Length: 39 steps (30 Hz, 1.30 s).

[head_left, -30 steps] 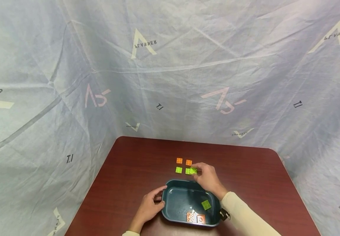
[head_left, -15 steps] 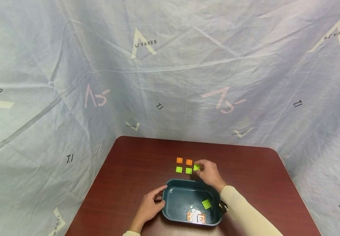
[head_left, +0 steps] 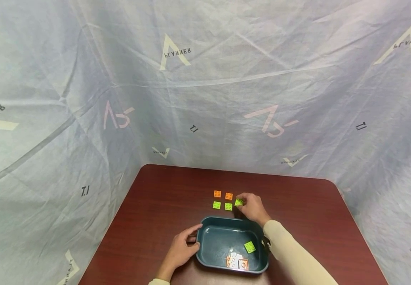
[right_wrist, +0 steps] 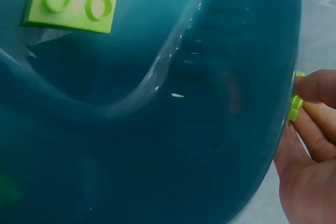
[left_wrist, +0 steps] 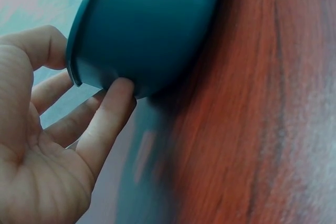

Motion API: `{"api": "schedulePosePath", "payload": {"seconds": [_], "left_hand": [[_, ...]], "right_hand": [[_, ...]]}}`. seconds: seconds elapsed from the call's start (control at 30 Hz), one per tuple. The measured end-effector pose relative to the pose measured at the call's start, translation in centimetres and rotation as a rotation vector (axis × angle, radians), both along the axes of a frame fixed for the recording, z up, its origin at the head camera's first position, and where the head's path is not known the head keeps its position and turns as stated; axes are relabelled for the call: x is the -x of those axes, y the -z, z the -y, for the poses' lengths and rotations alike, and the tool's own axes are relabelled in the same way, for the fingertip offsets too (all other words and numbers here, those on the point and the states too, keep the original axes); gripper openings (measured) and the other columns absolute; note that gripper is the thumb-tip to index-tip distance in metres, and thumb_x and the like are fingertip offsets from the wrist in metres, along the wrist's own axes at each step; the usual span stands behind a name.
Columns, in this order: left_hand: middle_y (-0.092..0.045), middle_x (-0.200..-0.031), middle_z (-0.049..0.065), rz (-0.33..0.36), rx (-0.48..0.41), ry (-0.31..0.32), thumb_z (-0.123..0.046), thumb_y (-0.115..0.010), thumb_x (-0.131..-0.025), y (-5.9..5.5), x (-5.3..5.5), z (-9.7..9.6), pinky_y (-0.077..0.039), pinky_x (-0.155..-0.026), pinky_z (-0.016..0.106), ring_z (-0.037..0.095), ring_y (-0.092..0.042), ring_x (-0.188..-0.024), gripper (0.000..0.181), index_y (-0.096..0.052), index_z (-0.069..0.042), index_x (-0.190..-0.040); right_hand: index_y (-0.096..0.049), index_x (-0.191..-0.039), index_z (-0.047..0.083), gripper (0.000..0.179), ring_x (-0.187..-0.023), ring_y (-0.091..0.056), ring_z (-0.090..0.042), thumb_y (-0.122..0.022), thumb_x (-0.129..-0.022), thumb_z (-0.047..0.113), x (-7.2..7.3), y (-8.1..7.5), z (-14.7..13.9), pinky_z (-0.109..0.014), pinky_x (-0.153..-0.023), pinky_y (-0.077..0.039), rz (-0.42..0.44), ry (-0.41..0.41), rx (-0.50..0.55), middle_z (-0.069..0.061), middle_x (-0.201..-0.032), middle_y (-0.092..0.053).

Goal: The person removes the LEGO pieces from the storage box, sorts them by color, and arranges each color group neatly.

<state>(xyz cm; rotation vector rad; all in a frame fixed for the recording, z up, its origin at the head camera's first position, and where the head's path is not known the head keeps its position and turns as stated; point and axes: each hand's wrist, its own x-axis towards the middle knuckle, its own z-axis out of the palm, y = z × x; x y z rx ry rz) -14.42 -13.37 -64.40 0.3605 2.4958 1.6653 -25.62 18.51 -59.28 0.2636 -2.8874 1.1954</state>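
In the head view my right hand [head_left: 254, 206] pinches a lime-green toy building brick [head_left: 239, 202] between thumb and fingers, just beyond the tub's far right corner. The right wrist view shows part of that brick [right_wrist: 295, 108] past the tub's rim. To its left lie two green bricks [head_left: 228, 206], with two orange bricks [head_left: 229, 196] in a row behind them. My left hand [head_left: 180, 250] holds the left end of a dark teal tub [head_left: 205, 259], thumb and fingers spread against its outer wall [left_wrist: 142, 30]. Inside the tub are a green brick [head_left: 250, 247] and two orange bricks [head_left: 243, 264].
The tub stands near the front of a dark red wooden table [head_left: 148, 221] with rounded far corners. Grey printed cloth [head_left: 219, 95] hangs behind the table and along both sides.
My right hand has moved slightly right and away with its green brick, which earlier overlapped the right one of the two green bricks. The left hand and tub look unmoved.
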Motion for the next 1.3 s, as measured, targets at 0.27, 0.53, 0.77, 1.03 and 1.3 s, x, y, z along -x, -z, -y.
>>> {"api": "schedulePosePath", "payload": {"seconds": [0.27,0.53,0.77,1.03,1.3], "left_hand": [[-0.07,-0.134,0.014,0.016,-0.012,0.01,-0.01,-0.073,-0.091,0.1,0.1,0.1,-0.059,-0.082,0.024,0.029,-0.074,-0.109,0.06,-0.063,-0.022,-0.149],[-0.071,-0.133,0.014,0.013,-0.012,0.008,-0.01,-0.074,-0.091,0.2,0.1,0.0,-0.059,-0.083,0.023,0.029,-0.074,-0.108,0.06,-0.063,-0.023,-0.148],[-0.07,-0.133,0.012,0.01,0.011,0.001,-0.01,-0.074,-0.091,0.3,0.3,0.0,-0.059,-0.083,0.023,0.026,-0.074,-0.109,0.06,-0.064,-0.025,-0.148],[-0.069,-0.134,0.015,0.014,-0.004,0.026,-0.007,-0.073,-0.092,0.0,0.3,-0.2,-0.059,-0.083,0.022,0.031,-0.074,-0.11,0.06,-0.063,-0.021,-0.149],[-0.069,-0.134,0.011,0.029,0.003,0.02,-0.01,-0.075,-0.091,-0.3,0.3,-0.5,-0.058,-0.083,0.022,0.024,-0.073,-0.109,0.06,-0.063,-0.023,-0.148]], "right_hand": [[-0.075,-0.126,0.0,0.036,-0.102,-0.072,-0.027,-0.076,-0.09,-0.003,0.3,1.0,0.4,-0.047,-0.085,-0.062,0.055,0.03,-0.03,-0.015,-0.121,-0.076],[-0.075,-0.124,-0.001,0.034,-0.103,-0.072,-0.029,-0.073,-0.09,-0.006,0.5,1.9,0.2,-0.047,-0.084,-0.062,0.06,0.039,-0.034,-0.016,-0.118,-0.076],[-0.075,-0.125,0.0,0.036,-0.102,-0.072,-0.028,-0.071,-0.091,-0.007,0.7,2.4,0.2,-0.047,-0.085,-0.063,0.088,0.045,-0.03,-0.016,-0.12,-0.076],[-0.076,-0.123,0.001,0.036,-0.098,-0.07,-0.025,-0.071,-0.089,-0.009,1.1,2.7,0.2,-0.045,-0.082,-0.063,0.076,0.029,-0.06,-0.015,-0.118,-0.076],[-0.08,-0.118,0.003,0.035,-0.096,-0.07,-0.023,-0.073,-0.086,-0.011,1.6,3.0,-0.1,-0.045,-0.083,-0.063,0.093,-0.001,-0.079,-0.013,-0.116,-0.077]]}}
